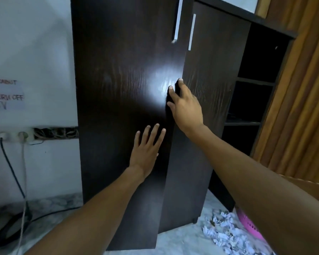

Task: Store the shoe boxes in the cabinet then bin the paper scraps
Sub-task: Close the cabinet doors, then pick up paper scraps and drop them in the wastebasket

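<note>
**While both palms lie on the doors, the scraps sit on the floor**

Where the dark wood cabinet (226,74) fills the middle of the view, its 2 tall doors stand in the way of whatever is inside. The left door (118,89) sits a little nearer, and its free edge overlaps the right door (210,74). Each door carries 1 slim silver handle (178,21) high up.

The left hand (145,153) lies flat on the left door, low down, with its fingers straight and spread, gripping nothing. The right hand (184,107) rests higher, across the seam between the 2 doors. Its fingers are stretched out with the tips on the left door's edge (the thumb is out of sight).

To the right of the doors, open shelf bays (254,100) show only darkness. Further right hangs a brown curtain (302,107).

The paper scraps (223,230) lie in a crumpled white heap on the pale floor (182,240), near right, just beside the cabinet's foot. A pink basket (247,223) is just beside them, partly covered by the right forearm.

On the left wall a wall socket (13,136) feeds 2 cables (11,168), 1 black and 1 white, which run down to the floor. Above it is a paper notice (6,94).
</note>
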